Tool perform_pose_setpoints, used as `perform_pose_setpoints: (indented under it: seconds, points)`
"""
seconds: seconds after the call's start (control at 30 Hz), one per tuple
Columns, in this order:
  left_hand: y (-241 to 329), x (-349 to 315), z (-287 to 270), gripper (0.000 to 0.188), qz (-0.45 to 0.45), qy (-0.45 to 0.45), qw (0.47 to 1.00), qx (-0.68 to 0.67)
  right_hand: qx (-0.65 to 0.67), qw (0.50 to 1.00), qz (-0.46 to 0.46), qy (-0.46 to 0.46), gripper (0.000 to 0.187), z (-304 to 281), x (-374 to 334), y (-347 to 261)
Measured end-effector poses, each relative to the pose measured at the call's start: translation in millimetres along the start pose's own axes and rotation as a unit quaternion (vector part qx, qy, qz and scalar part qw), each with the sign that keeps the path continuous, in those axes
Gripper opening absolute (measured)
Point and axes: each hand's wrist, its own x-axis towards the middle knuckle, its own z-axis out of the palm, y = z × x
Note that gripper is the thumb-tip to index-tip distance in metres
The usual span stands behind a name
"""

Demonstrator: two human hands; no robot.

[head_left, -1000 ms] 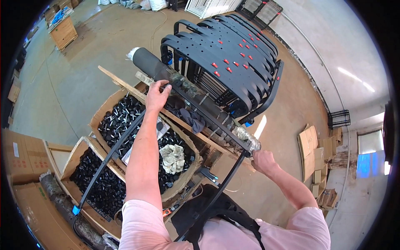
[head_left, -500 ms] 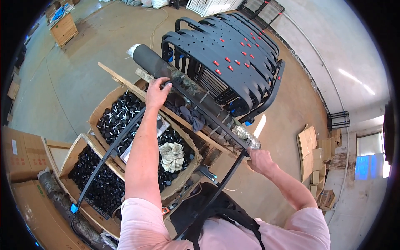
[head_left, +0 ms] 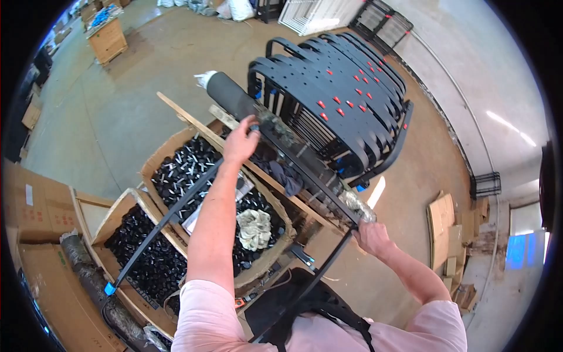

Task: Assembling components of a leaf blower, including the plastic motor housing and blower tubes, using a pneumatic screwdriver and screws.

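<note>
A black metal frame (head_left: 306, 183) of flat bars lies across in front of me, its long bar resting along a padded roller-like bar. My left hand (head_left: 239, 144) is at the far left corner of this frame, its thumb and fingers closed about a small dark round piece (head_left: 254, 127), partly hidden. My right hand (head_left: 375, 239) is wrapped round the frame's right corner. One side bar slants under my left forearm to a blue end cap (head_left: 109, 288); the other runs down toward my body.
Cardboard boxes of black screw-in feet (head_left: 185, 167) and small black parts (head_left: 143, 252) stand left. A crumpled pale glove (head_left: 254, 229) lies on the feet. Beyond the padded bar (head_left: 226, 94) stands a stack of black frames (head_left: 334, 100) with red tabs. Flattened cardboard (head_left: 440, 229) leans at right.
The whole view has shifted slightly, so things sit farther right and lower. My left fingers have curled in at the corner around the small dark piece. My right hand keeps its grip.
</note>
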Motion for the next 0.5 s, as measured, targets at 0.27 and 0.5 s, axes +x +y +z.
perform_pose_setpoints:
  seconds: [0.27,0.5]
  points:
    - [23,-3,-15,0.06,-0.045,0.033,0.967,0.25,0.012,0.994,0.103,-0.045,0.058,1,5,3]
    - [51,-4,7,0.069,-0.04,0.052,0.981,0.182,0.036,0.998,0.047,0.0,0.049,1,-4,5]
